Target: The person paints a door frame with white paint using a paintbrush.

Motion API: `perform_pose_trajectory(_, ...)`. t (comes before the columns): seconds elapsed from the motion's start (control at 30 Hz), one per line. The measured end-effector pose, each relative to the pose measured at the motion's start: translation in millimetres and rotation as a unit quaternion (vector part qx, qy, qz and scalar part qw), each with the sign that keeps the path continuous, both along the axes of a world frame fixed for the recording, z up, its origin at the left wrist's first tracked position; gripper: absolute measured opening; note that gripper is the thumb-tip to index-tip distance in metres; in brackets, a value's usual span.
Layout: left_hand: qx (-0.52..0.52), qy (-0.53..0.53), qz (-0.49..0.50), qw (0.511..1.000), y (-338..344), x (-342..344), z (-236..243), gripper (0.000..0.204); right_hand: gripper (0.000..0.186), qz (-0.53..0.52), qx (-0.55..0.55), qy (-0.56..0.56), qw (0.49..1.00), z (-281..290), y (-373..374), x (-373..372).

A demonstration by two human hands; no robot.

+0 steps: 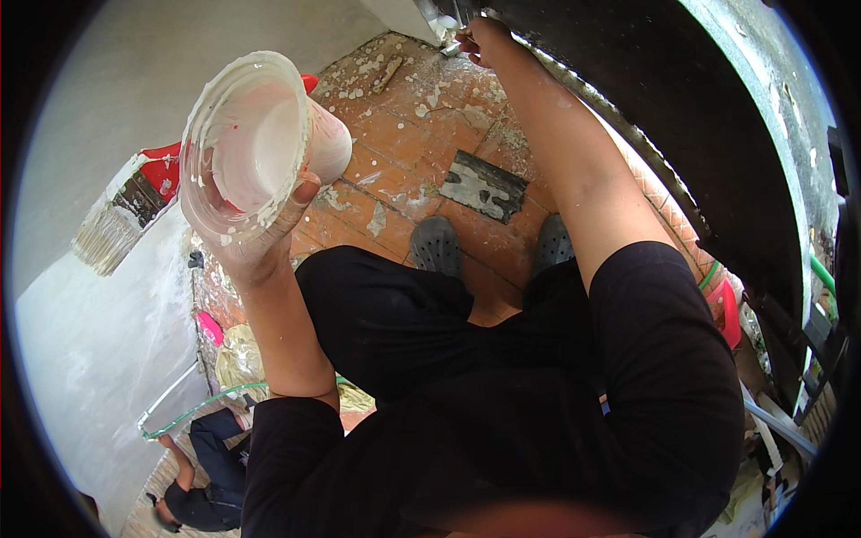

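Observation:
My left hand (pixel 260 242) is closed around a translucent plastic tub (pixel 327 139), tilted so that its white-coated inside shows. Whitish paint crusts its rim. A wide paintbrush (pixel 139 199), with a red handle and paint-caked bristles, juts out to the left behind the tub. The same hand seems to hold it there, though the grip is hidden. My right arm stretches far forward, and my right hand (pixel 484 40) is at the foot of the wall corner beside the dark panel. Its fingers are curled; whatever they grip is too small to make out.
Paint-splattered orange tiles (pixel 395 184) lie underfoot, with a paint-smeared dark flat piece (pixel 484 186) ahead of my shoes. A pale wall (pixel 108 332) rises at left, a large dark panel (pixel 664 99) at right. Behind me at lower left, another person (pixel 211 466) is near a green hose (pixel 202 405).

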State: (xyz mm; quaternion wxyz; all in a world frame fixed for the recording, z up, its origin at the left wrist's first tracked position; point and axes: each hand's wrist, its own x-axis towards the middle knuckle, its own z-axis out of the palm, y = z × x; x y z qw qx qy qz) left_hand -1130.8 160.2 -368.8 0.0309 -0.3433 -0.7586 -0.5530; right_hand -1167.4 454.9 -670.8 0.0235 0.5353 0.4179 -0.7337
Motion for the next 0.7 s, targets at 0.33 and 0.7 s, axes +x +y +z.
perform_pose_trajectory(0.33,0.006,0.022,-0.002,1.000,-2.2,0.0,-1.7,0.093,0.014,-0.011,-0.011,0.023,1.000,6.2,1.9,1.7)
perform_pose_trajectory(0.7,0.034,-0.033,-0.012,0.999,1.8,3.9,1.3,0.092,0.015,-0.052,-0.072,0.061,0.994,12.3,6.9,2.7)
